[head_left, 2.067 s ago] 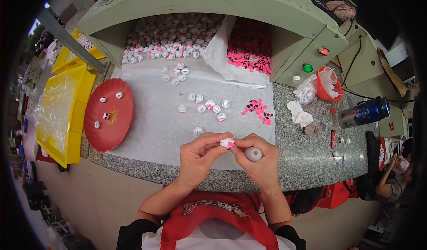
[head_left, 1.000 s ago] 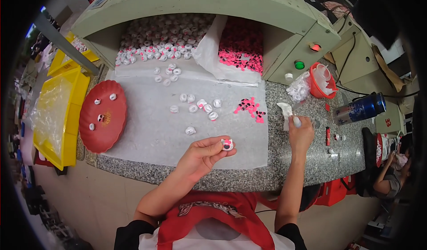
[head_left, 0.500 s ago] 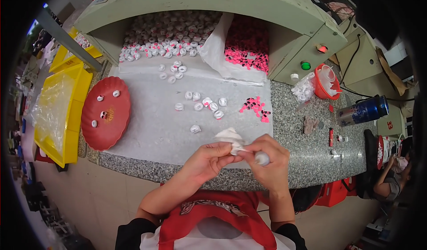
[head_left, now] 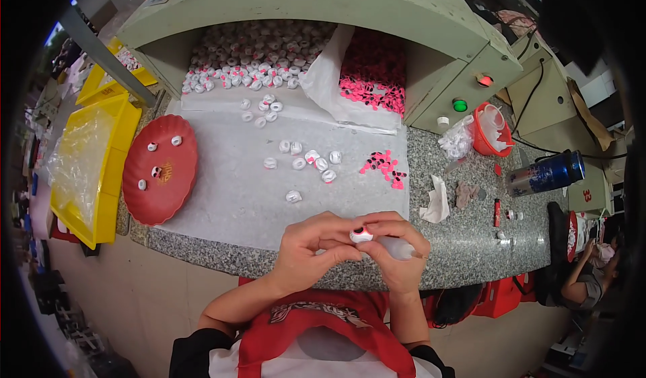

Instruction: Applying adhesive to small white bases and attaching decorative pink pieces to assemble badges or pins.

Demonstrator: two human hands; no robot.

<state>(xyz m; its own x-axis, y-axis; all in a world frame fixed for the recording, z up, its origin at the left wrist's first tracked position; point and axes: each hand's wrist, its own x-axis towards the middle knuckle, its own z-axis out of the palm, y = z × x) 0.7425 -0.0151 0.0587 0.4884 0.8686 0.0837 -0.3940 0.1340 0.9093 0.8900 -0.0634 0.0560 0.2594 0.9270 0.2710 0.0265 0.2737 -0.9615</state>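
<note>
My left hand (head_left: 311, 251) and my right hand (head_left: 402, 263) meet above the counter's near edge. Between their fingertips is a small rounded white piece (head_left: 361, 238) with a pink and black top; both hands pinch it. A small translucent squeeze bottle (head_left: 398, 247) is also tucked in my right hand, its narrow tip pointing right. Beyond my hands, several loose white pieces (head_left: 293, 195) lie on the white sheet (head_left: 222, 203). A scatter of small pink and black parts (head_left: 385, 167) lies to their right. A crumpled white tissue (head_left: 437, 201) rests on the granite.
At left, a red scalloped plate (head_left: 161, 199) holds several white pieces, beside a yellow tray (head_left: 108, 203). A pale green cabinet (head_left: 303, 2) arches over heaps of pieces. On the right are a red cup (head_left: 482, 142), a blue bottle (head_left: 548, 175) and a red tube (head_left: 497, 213).
The white tissue has gone from my hands to the granite on the right. The small white piece now shows between my fingertips. The squeeze bottle stays in my right hand.
</note>
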